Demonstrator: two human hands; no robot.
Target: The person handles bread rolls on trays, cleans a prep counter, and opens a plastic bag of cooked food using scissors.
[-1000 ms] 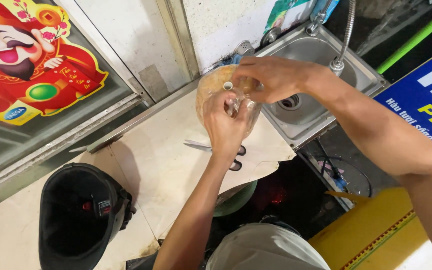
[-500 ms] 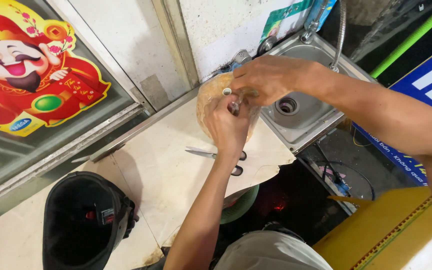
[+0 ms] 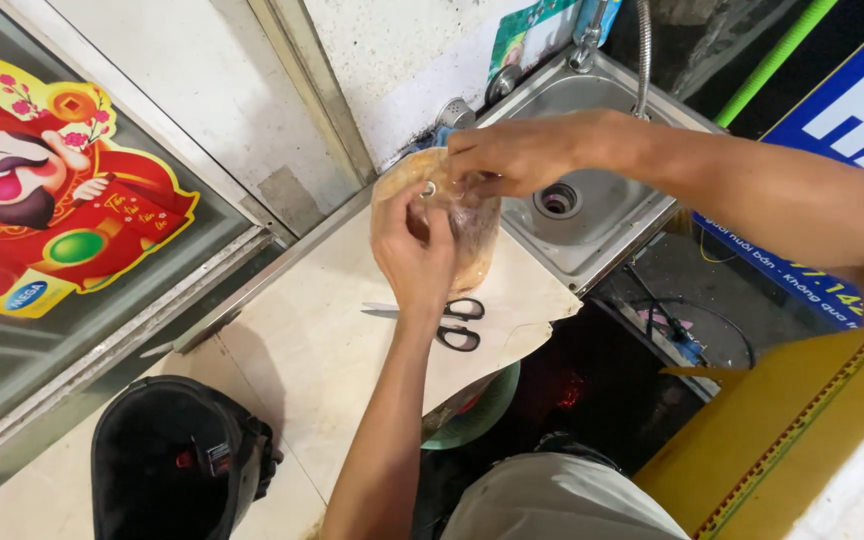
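Where hands (image 3: 452, 210) grip: clear bag (image 3: 472, 225).

scissors (image 3: 439, 320) on counter (image 3: 302, 350) (sink (image 3: 592, 235) right)

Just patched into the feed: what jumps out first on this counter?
Both hands meet at a clear plastic bag of pale food, held over the counter edge by the steel sink: left hand below, right hand on top. Black-handled scissors lie just below, and a black helmet sits bottom left.
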